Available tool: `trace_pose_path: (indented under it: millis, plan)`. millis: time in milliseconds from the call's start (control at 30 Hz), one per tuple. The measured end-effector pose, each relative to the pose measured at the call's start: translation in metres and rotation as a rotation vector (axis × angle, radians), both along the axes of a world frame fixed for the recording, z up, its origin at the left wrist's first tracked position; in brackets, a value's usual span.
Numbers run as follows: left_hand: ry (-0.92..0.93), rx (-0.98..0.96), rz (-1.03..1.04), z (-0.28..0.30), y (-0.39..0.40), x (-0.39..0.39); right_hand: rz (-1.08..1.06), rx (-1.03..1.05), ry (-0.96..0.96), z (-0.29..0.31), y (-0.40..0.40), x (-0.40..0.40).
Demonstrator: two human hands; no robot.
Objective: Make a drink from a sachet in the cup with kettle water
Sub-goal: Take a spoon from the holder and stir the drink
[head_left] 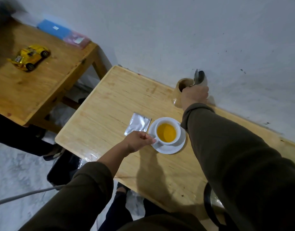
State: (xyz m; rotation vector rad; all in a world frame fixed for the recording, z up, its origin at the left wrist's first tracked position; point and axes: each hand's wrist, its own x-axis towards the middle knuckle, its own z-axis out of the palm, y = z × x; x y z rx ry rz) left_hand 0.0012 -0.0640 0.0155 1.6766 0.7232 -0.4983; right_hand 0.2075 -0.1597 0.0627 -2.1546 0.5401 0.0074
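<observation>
A white cup [174,140] holding orange liquid stands on a white saucer [170,150] in the middle of the light wooden table [110,104]. My left hand [138,141] pinches the cup's handle. A silver sachet [137,124] lies flat just left of the saucer. My right hand [194,95] is at the far table edge, gripping spoon handles; the spoons [199,77] stick up from a wooden holder [180,90] by the wall. Under my right sleeve, at the near right edge, a dark round kettle [211,202] is partly visible.
A second, darker wooden table [43,84] stands to the left with a yellow toy car [29,57] and blue and pink folders [58,30] on it. A white wall runs behind both tables. A grey cable [26,195] crosses the lower left. Someone's legs show below.
</observation>
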Motion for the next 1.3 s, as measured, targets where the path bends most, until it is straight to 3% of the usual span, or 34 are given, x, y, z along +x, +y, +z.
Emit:
trace_pose_path:
  millis: [100, 233, 333, 467, 700, 967, 1167, 1233, 1300]
  plan:
    - [-0.007, 0.007, -0.033, 0.002, 0.0, 0.0, 0.086, 0.092, -0.117, 0.011, 0.0, 0.001]
    - [-0.032, 0.017, -0.091, 0.004, 0.001, 0.001, 0.259, -0.098, -0.282, 0.046, 0.003, -0.01]
    - [-0.043, 0.028, -0.11, 0.004, 0.001, -0.001, 0.247, -0.069, -0.324, 0.074, 0.002, -0.028]
    - [-0.085, 0.061, -0.087, -0.001, -0.005, -0.009, 0.312, 0.007, -0.183, 0.084, -0.007, -0.071]
    - [-0.125, 0.079, -0.137, -0.004, -0.007, -0.01, 0.368, -0.056, 0.158, 0.04, -0.045, -0.161]
    - [-0.132, 0.068, -0.155, -0.005, -0.007, -0.006, 0.283, 0.294, 0.349, 0.033, -0.055, -0.193]
    - [-0.101, 0.131, -0.162, -0.003, -0.011, -0.001, 0.211, 0.644, 0.399, 0.037, -0.057, -0.191]
    - [-0.083, 0.112, -0.137, -0.003, -0.012, -0.001, 0.248, 0.629, 0.353, 0.031, -0.059, -0.191]
    - [-0.072, 0.1, -0.118, -0.002, -0.013, -0.001, 0.303, 0.48, 0.288, 0.025, -0.06, -0.191]
